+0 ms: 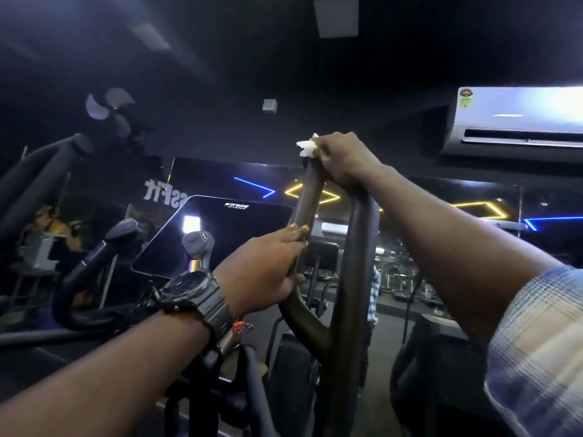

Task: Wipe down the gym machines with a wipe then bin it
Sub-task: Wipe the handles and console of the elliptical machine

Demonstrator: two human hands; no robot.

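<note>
Up top, crumpled white wipe (306,147)

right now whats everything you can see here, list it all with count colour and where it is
wipe: one, white, crumpled at the top of the handle loop
handle loop: one, dark, upright in the centre
console screen: one, black, left of the loop
small grips: two, grey, in front of the screen
air conditioner: one, white, upper right wall
fan: one, grey blades, upper left
light strips: yellow and blue, on the back wall
watch: one, black, on the left wrist
sleeve: one, pale checked, right arm
left hand: grips the loop's left bar
right hand: holds the wipe on the loop's top
</note>
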